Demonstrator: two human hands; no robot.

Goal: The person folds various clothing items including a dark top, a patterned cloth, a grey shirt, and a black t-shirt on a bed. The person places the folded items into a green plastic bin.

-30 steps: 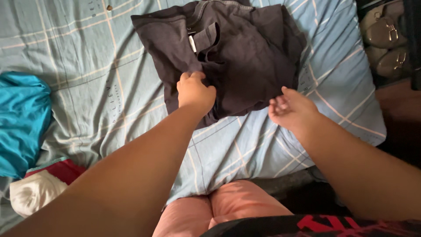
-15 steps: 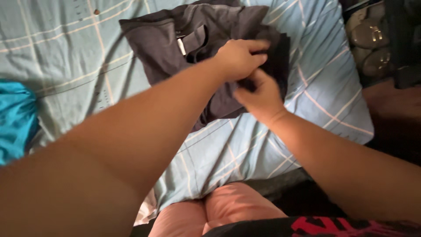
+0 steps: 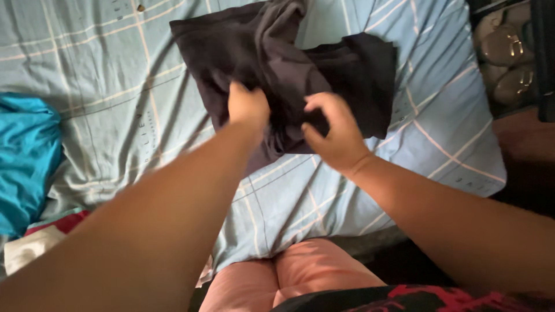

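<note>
Dark grey garment rumpled on the far middle of the pale blue checked bedsheet. Left hand pressed on its near edge, fingers curled into the cloth. Right hand just right, gripping a fold. Turquoise cloth far left.

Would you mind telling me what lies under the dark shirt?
The dark shirt lies on a light blue checked sheet, which shows all around it. Both hands, left and right, rest on the shirt. Anything directly beneath the cloth is covered.
</note>
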